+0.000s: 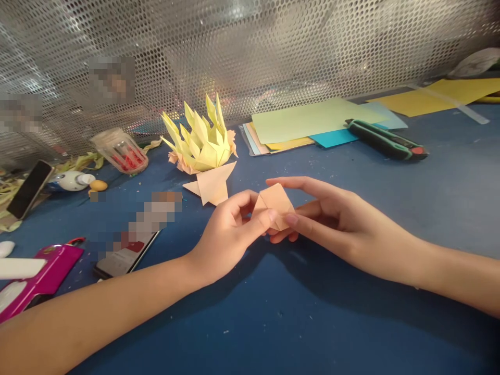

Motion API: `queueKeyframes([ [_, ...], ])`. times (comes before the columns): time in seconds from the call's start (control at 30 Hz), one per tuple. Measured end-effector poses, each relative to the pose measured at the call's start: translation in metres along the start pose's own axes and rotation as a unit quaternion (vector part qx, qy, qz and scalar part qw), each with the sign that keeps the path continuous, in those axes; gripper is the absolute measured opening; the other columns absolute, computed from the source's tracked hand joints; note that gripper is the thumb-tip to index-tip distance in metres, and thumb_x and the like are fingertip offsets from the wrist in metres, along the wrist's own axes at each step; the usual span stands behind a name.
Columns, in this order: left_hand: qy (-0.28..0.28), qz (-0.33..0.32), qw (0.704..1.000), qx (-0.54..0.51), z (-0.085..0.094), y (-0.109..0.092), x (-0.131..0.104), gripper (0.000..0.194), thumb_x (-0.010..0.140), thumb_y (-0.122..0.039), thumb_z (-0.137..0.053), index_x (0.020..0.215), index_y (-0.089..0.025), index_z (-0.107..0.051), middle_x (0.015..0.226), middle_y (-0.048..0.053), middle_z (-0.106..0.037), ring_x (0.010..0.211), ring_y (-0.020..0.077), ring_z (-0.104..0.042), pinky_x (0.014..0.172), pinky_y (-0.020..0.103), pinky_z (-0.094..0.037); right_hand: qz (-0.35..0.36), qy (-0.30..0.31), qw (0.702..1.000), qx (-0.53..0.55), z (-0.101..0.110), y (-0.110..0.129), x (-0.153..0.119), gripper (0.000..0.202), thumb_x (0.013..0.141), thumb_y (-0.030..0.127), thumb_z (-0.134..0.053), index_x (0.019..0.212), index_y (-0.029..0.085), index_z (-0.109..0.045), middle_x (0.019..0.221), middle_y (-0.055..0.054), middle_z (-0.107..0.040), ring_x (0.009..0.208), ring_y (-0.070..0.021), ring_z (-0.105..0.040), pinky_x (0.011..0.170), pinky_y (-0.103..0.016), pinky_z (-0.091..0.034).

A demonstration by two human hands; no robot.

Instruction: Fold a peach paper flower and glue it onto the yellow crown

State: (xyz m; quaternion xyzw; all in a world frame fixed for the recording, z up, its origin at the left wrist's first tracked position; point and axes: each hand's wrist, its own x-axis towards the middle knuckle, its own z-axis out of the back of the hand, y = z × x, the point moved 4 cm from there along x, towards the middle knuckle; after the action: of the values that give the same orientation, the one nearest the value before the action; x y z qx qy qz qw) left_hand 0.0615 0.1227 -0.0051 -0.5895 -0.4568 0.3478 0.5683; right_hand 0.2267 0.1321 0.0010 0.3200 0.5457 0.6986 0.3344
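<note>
A small folded piece of peach origami paper [276, 200] is held up over the blue table, with crease lines across its face. My left hand [230, 229] pinches its left side, thumb lying on the front. From the other side my right hand [336, 224] grips the lower right edge with the thumb, its index finger reaching along the top. The fingertips behind the paper are partly hidden. Just beyond my left hand lies another folded peach piece [214, 183], beside a yellow and peach paper lotus [205, 143].
Coloured paper sheets [300, 122] and a green-black utility knife [385, 139] lie at the back right. To the left are a phone [127, 255], a clear jar [121, 151], a white bottle [72, 180] and a magenta object [58, 268]. A perforated metal panel [273, 52] stands behind.
</note>
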Motion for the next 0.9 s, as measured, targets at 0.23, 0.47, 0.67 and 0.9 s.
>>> queueKeyframes([
  [0.23, -0.016, -0.015, 1.000, -0.012, 0.003, 0.001, 0.001, 0.016, 0.094, -0.022, -0.071, 0.081, -0.017, -0.063, 0.078, -0.002, -0.068, 0.073, 0.0112, -0.065, 0.073, 0.023, -0.056, 0.008, -0.007, 0.999, -0.044, -0.001, -0.002, 0.000, 0.050, 0.099, 0.049, -0.059, 0.142, 0.024, -0.049, 0.092, -0.005, -0.081, 0.087, -0.0220, -0.079, 0.077, -0.032, -0.064],
  [0.47, -0.036, 0.016, 0.999, 0.027, 0.003, 0.001, -0.001, 0.026, 0.095, -0.023, -0.069, 0.121, -0.019, -0.069, 0.112, 0.004, -0.076, 0.103, 0.0170, -0.071, 0.086, 0.024, -0.057, 0.098, -0.105, 0.979, -0.142, 0.008, 0.007, -0.003, 0.044, 0.095, 0.040, -0.066, 0.137, 0.031, -0.055, 0.112, -0.005, -0.076, 0.093, -0.0211, -0.073, 0.080, -0.034, -0.062],
  [0.67, -0.040, 0.017, 0.998, 0.039, 0.005, 0.001, -0.003, 0.038, 0.093, -0.026, -0.073, 0.129, -0.023, -0.058, 0.102, 0.003, -0.077, 0.096, 0.0190, -0.074, 0.080, 0.026, -0.057, 0.159, -0.123, 0.960, -0.197, 0.012, 0.014, -0.002, 0.012, 0.092, 0.030, -0.066, 0.098, 0.031, -0.077, 0.112, -0.003, -0.073, 0.104, -0.0219, -0.070, 0.083, -0.031, -0.060],
  [0.9, -0.032, 0.024, 0.999, 0.023, 0.006, 0.004, -0.003, 0.021, 0.096, -0.021, -0.066, 0.116, -0.023, -0.072, 0.104, 0.000, -0.078, 0.096, 0.0150, -0.072, 0.082, 0.022, -0.055, 0.092, -0.110, 0.977, -0.156, 0.012, 0.009, 0.003, 0.020, 0.087, 0.048, -0.074, 0.086, 0.030, -0.083, 0.104, -0.005, -0.073, 0.086, -0.0186, -0.071, 0.073, -0.028, -0.061],
])
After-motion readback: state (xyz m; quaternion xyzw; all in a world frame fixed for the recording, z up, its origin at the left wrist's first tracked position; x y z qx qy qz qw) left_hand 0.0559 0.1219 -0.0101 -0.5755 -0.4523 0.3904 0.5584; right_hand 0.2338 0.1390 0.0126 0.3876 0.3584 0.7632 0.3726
